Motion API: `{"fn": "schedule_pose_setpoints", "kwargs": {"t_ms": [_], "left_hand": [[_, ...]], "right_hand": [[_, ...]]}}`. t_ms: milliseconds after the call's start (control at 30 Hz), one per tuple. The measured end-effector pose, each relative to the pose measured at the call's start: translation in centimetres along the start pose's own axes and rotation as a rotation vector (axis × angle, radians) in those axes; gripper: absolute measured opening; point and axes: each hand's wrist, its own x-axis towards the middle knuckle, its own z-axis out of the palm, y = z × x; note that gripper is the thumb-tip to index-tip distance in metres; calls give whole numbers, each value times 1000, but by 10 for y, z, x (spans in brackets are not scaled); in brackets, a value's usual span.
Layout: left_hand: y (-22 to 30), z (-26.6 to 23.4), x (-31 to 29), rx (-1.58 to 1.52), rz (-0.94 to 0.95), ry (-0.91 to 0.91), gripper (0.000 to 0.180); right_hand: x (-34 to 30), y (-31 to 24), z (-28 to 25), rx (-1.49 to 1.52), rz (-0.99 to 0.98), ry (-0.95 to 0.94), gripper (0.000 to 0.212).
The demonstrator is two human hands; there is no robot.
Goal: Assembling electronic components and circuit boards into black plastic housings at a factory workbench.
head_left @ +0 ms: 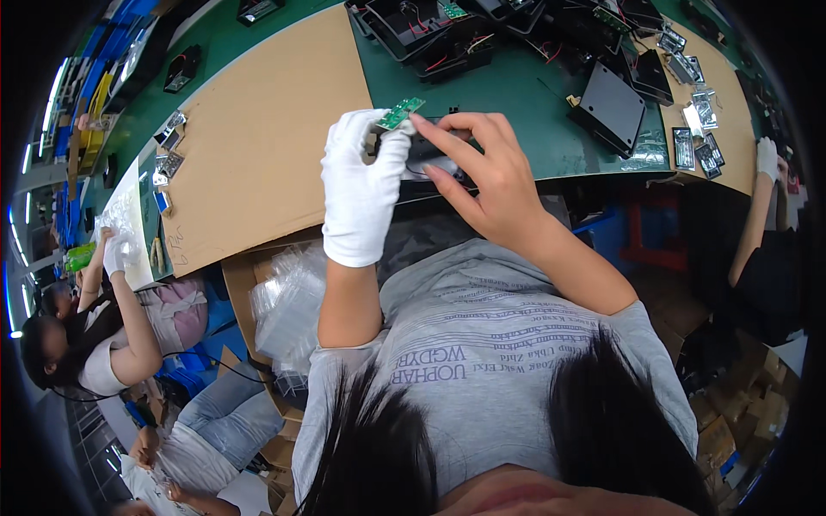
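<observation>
A small green circuit board [401, 113] is pinched in the raised fingers of my left hand [354, 189], which wears a white glove. My right hand [497, 176] is bare. Its index fingertip reaches the board's right edge, while the thumb stays apart, lower down. Both hands are above the near edge of the green work table. Behind and between them sits a black plastic housing [418, 155], partly hidden by my fingers, so its inside is hard to make out.
A cardboard sheet [275, 120] covers the table to the left. Black housings with red wires [430, 39] are heaped at the back; a black box [609, 107] lies right, near small metallic modules [701, 129]. Clear plastic bags [288, 310] fill a carton below. Co-workers sit on both sides.
</observation>
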Motion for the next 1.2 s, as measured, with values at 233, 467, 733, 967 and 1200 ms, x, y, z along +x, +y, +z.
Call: {"fn": "schedule_pose_setpoints", "kwargs": {"t_ms": [233,467,733,967,1200], "left_hand": [[-18,-12,6,-207,-2,-31,23],[-11,-7,6,-125,99,-84,30],[-4,-6,7,-129,-47,-165,18],[-1,-7,10,-169,-78,-217,11],[-13,14,10,296,227,6,11]], "right_hand": [[-14,38,-17,-162,-194,-81,40],[6,29,-31,228,68,-36,29],[30,51,-20,411,184,-182,15],[30,67,-16,621,117,-252,10],[25,53,-19,551,272,-97,10]]}}
